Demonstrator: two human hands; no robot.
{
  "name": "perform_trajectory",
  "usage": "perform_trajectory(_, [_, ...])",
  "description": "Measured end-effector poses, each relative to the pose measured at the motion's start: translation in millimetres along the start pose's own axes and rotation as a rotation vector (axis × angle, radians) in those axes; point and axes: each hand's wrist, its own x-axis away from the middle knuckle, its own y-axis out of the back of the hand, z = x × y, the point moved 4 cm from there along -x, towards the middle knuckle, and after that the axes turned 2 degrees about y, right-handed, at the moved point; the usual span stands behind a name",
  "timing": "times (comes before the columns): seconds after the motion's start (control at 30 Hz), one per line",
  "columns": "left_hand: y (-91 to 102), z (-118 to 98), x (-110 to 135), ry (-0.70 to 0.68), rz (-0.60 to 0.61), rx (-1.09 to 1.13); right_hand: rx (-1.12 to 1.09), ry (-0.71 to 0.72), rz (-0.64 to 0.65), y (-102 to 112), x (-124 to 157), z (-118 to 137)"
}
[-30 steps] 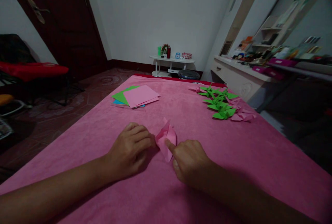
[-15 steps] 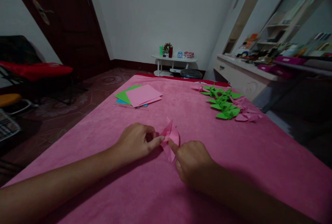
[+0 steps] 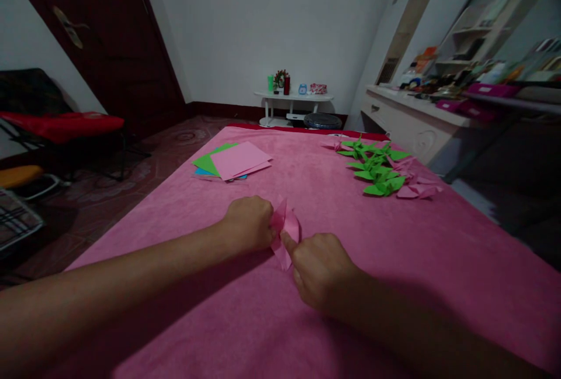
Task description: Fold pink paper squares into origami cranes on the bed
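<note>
A folded piece of pink origami paper (image 3: 286, 241) lies on the pink cloth in front of me, its pointed flaps reaching away from me and toward me. My left hand (image 3: 250, 222) is curled closed at the paper's left edge, with its fingertips mostly hidden. From the right, my right hand (image 3: 322, 271) presses its index fingertip onto the middle of the paper, the other fingers folded in. Both hands touch the same piece.
Flat origami sheets (image 3: 241, 161) in pink, green and blue are stacked at the left back. Several green folded cranes (image 3: 379, 171) and pink ones (image 3: 418, 188) cluster at the right back. A white side table (image 3: 293, 97) stands by the wall, a cluttered dresser (image 3: 412, 110) to the right.
My left hand has rolled over, its thumb moving from the top of the paper to out of sight and its knuckles turning up. My right index finger still presses the middle.
</note>
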Motion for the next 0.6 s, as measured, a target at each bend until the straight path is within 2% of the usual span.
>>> perform_trajectory(0.17, [7.3,-11.3,-5.6,-0.012,0.025,-0.068,-0.036,-0.061,0.159,-12.2,-3.6,-2.7])
perform_trajectory(0.27, [10.7,-1.5,-9.6,-0.001,0.026,0.033,-0.027,-0.111,0.267,-10.4,-9.6,-4.0])
perform_trajectory(0.33, [2.9,13.0,-10.0,-0.006,0.197,0.315,-0.038,-0.129,0.327,-5.6,-13.1,-4.6])
perform_trajectory(0.4, [-10.2,26.6,-5.6,-0.020,0.439,0.766,-0.067,-0.135,0.354,-0.8,-14.7,-5.1])
perform_trajectory(0.47, [-21.6,36.9,1.0,-0.068,0.569,1.087,-0.089,-0.135,0.353,0.7,-13.6,-6.0])
perform_trajectory(0.53, [-33.3,44.0,6.9,-0.081,0.573,1.212,-0.097,-0.123,0.317,-1.4,-10.2,-6.7])
perform_trajectory(0.6, [-43.8,46.1,10.0,-0.032,0.501,1.276,-0.090,-0.101,0.247,-4.6,-5.6,-7.2])
